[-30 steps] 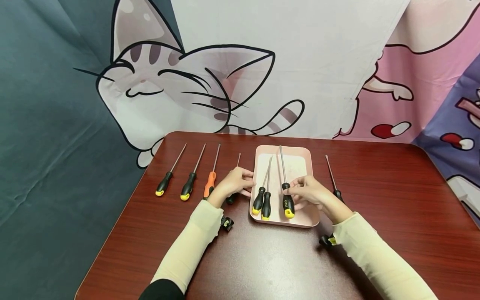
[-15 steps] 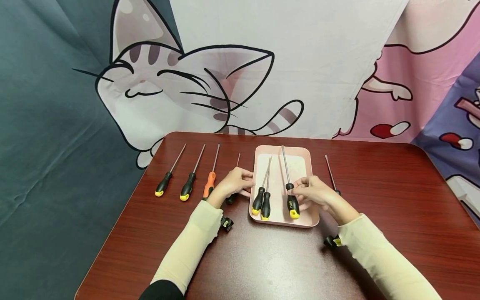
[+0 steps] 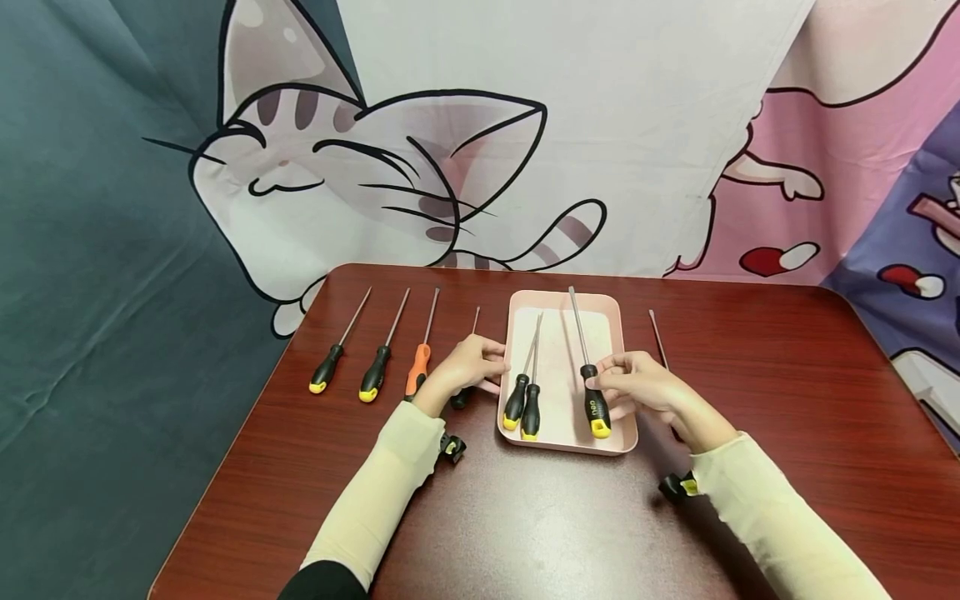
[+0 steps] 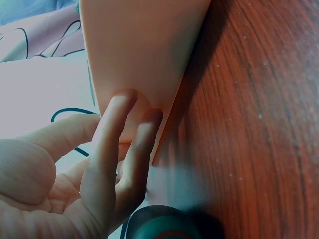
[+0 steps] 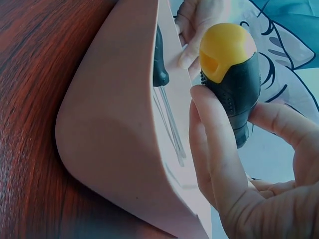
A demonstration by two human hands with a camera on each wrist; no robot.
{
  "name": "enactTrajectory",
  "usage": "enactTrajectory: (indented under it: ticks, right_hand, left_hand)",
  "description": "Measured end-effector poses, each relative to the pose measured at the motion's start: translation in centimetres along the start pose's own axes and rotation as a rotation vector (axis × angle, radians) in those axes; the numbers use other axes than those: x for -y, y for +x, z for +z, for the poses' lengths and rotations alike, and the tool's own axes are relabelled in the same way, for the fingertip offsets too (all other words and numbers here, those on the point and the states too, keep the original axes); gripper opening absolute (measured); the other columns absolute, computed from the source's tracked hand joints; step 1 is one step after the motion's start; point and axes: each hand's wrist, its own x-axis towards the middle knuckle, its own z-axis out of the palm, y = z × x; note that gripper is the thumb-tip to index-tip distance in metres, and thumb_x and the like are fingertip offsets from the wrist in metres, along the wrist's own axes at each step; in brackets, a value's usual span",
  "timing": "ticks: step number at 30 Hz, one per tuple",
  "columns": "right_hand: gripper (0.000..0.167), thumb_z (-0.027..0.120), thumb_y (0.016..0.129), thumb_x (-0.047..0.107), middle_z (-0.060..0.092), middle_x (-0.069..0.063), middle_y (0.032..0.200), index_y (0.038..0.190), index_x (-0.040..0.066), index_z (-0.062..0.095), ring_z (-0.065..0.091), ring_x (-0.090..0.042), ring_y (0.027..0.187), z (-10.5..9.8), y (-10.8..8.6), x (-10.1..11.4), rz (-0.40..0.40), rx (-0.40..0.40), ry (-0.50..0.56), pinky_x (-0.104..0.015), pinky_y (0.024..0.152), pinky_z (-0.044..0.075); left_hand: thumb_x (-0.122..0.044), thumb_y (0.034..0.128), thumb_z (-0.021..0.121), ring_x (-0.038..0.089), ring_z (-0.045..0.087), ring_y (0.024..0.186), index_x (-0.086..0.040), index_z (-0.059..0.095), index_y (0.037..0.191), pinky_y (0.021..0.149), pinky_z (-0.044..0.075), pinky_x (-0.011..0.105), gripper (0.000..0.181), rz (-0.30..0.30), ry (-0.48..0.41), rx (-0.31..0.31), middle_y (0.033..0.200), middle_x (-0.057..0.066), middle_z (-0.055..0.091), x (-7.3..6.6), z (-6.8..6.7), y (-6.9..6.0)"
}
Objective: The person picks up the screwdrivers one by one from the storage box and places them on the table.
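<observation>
My right hand (image 3: pixel 633 383) pinches the black-and-yellow handle of a screwdriver (image 3: pixel 596 408), held above the right side of a pale pink tray (image 3: pixel 560 447) with its shaft pointing away. In the right wrist view, fingers and thumb close on the handle from opposite sides, below its yellow end (image 5: pixel 227 47). At the tray's left side, my left hand (image 3: pixel 468 367) pinches the wall. The left wrist view shows two fingertips (image 4: pixel 127 94) against its outer face, while another digit passes behind the edge. Two smaller screwdrivers (image 3: pixel 531 412) lie side by side in the tray's left half.
Left of the tray lie two black-and-yellow screwdrivers (image 3: pixel 327 371), an orange-and-black one (image 3: pixel 418 371), and another (image 3: pixel 461 398) partly hidden by the left hand. Right of the tray a further screwdriver (image 3: pixel 658 337) is mostly hidden. All rest on a brown wooden table (image 3: pixel 780 375).
My right hand has moved steadily right with the screwdriver, from the middle of the tray toward its right wall. The left hand and the tray have stayed put.
</observation>
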Motion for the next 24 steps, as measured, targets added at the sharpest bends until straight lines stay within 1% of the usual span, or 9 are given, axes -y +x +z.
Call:
enactTrajectory:
  ticks: [3,6,10,17,22,24]
  right_hand:
    - [0.029,0.063,0.090,0.004,0.066,-0.005,0.084,0.112,-0.010,0.051,0.067,-0.015,0.070,-0.3,-0.2,0.0,0.004,-0.001,-0.003,-0.036,0.062,0.064]
    - [0.025,0.062,0.091,0.003,0.067,-0.005,0.084,0.110,-0.009,0.051,0.067,-0.014,0.071,-0.7,-0.4,-0.1,0.000,0.002,0.009,-0.033,0.061,0.064]
    - [0.021,0.060,0.092,0.001,0.069,-0.005,0.085,0.109,-0.007,0.052,0.069,-0.014,0.073,-1.1,-0.6,-0.2,-0.005,0.016,0.048,-0.034,0.063,0.064]
    - [0.020,0.060,0.095,0.002,0.069,-0.006,0.086,0.110,-0.008,0.051,0.069,-0.015,0.076,-2.1,-1.1,-0.4,-0.012,0.029,0.078,-0.036,0.065,0.064]
    - [0.016,0.060,0.095,0.001,0.070,-0.007,0.086,0.108,-0.007,0.054,0.069,-0.015,0.076,-2.6,-1.4,-0.6,-0.029,0.042,0.100,-0.034,0.064,0.064]
    - [0.013,0.058,0.096,0.000,0.071,-0.007,0.086,0.107,-0.006,0.056,0.070,-0.015,0.076,-2.9,-1.6,-0.7,-0.036,0.059,0.108,-0.035,0.066,0.064]
  left_hand:
    - [0.002,0.0964,0.062,0.029,0.069,0.092,0.009,0.047,0.142,0.073,0.064,0.038,0.049,0.000,0.005,-0.004,0.115,0.025,0.063,0.0,0.0,0.0]
    - [0.002,0.0964,0.062,0.029,0.069,0.092,0.009,0.047,0.142,0.072,0.064,0.038,0.048,0.000,0.006,-0.005,0.115,0.024,0.063,0.0,0.0,0.0]
    - [0.003,0.0965,0.062,0.030,0.069,0.093,0.009,0.047,0.142,0.072,0.064,0.038,0.048,0.001,0.003,-0.002,0.117,0.025,0.063,0.0,0.0,0.0]
    - [0.003,0.0963,0.062,0.031,0.069,0.095,0.009,0.046,0.143,0.072,0.064,0.038,0.049,-0.010,-0.007,-0.008,0.119,0.026,0.062,-0.1,0.0,0.1]
    - [0.003,0.0965,0.062,0.031,0.069,0.093,0.009,0.047,0.143,0.072,0.064,0.038,0.049,-0.006,-0.004,-0.006,0.118,0.026,0.063,0.0,0.0,0.0]
    - [0.003,0.0966,0.062,0.031,0.069,0.094,0.009,0.047,0.143,0.072,0.064,0.039,0.049,-0.002,-0.001,-0.004,0.118,0.026,0.063,0.0,0.0,0.0]
